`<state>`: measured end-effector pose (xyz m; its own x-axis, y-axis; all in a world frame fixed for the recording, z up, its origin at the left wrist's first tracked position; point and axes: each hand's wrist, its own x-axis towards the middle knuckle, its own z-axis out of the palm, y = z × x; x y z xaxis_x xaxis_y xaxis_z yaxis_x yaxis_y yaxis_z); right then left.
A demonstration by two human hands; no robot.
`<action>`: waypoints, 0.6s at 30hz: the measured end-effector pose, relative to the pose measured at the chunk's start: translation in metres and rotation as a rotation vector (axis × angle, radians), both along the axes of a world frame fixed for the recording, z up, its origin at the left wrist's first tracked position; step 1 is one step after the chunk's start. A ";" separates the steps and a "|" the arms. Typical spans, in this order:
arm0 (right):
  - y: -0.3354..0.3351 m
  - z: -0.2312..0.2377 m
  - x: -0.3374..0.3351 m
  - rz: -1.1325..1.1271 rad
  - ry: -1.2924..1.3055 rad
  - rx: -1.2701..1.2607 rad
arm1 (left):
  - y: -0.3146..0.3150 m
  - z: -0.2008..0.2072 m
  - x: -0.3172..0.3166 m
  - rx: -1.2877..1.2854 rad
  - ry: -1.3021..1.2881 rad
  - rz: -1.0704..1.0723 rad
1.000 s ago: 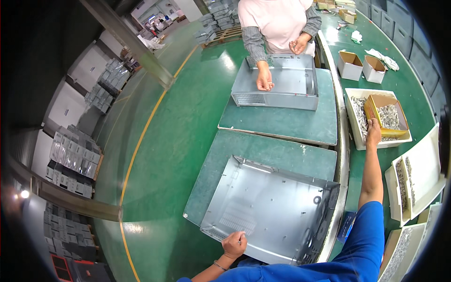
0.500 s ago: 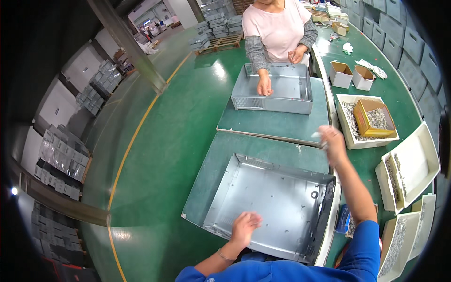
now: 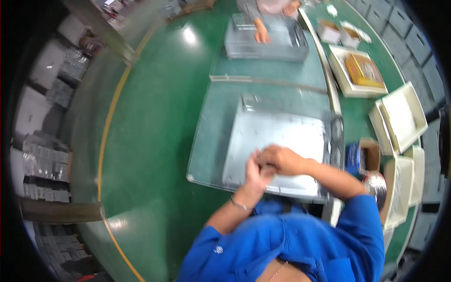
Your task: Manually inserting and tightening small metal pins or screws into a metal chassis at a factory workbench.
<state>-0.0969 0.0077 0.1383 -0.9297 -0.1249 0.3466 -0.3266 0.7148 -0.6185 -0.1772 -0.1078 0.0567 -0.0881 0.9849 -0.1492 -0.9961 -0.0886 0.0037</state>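
My two hands meet over the near part of a shallow grey metal box (image 3: 277, 134), which lies open side up on the green table in front of me. My right hand (image 3: 282, 160) is closed, its bent fingers pressed against the left. Below it, my left hand (image 3: 254, 177) is curled, palm turned up, with part of its fingers covered by the right. Whatever small thing lies between them is hidden and blurred, so I cannot make it out. Inside the box the floor shows bright and smooth.
Across from me a person's hand (image 3: 261, 35) is inside a second grey metal box (image 3: 268, 54). On the right bench stand a white bin (image 3: 341, 77) holding a yellow box (image 3: 365, 70), further white bins (image 3: 398, 188), a blue carton (image 3: 352, 157) and a wire spool (image 3: 374, 185).
My right hand has come back from over the right bench to meet my left hand above the near box. The view has tilted down, and the left hand has turned and curled.
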 end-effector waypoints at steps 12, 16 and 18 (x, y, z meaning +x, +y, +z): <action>-0.025 0.002 0.014 -0.385 -0.275 -0.590 | -0.037 0.032 -0.007 -0.252 0.088 0.124; -0.055 0.007 -0.002 -0.359 -0.298 -0.034 | -0.046 0.026 -0.007 -0.145 0.087 0.161; -0.063 0.007 -0.008 -0.386 -0.347 0.065 | -0.047 0.030 -0.006 -0.256 0.098 0.194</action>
